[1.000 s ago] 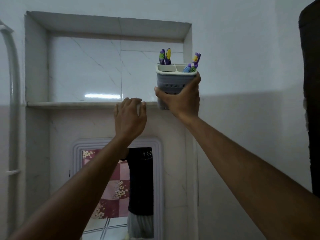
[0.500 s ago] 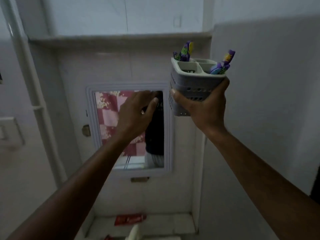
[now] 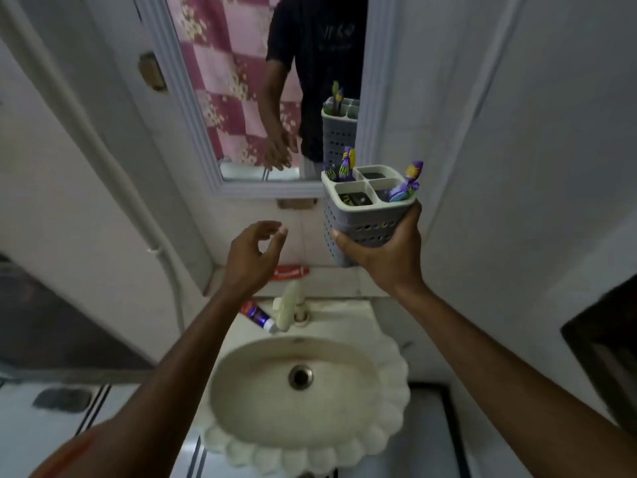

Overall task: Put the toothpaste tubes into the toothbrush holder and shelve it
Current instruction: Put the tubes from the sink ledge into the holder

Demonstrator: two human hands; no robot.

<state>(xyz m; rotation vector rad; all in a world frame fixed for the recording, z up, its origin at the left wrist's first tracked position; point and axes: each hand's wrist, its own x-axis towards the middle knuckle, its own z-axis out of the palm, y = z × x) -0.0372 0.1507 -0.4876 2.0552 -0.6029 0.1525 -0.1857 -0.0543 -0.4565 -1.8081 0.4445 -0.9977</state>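
Note:
My right hand grips a grey perforated toothbrush holder from below, upright, above the sink's back ledge. It has four compartments; several colourful toothbrushes stick out of two of them. My left hand hovers empty with fingers loosely curled, just above a red toothpaste tube lying on the ledge. A second tube, red and blue, lies beside the tap, partly hidden by my left forearm.
A cream scalloped sink sits below with a cream tap at its back. A mirror in a white frame hangs above the ledge, reflecting a person and the holder. A white pipe runs down the left wall.
The view has dropped from the high wall niche to the sink. My right hand carried the holder down from the shelf; my left hand came down to just above the red tube.

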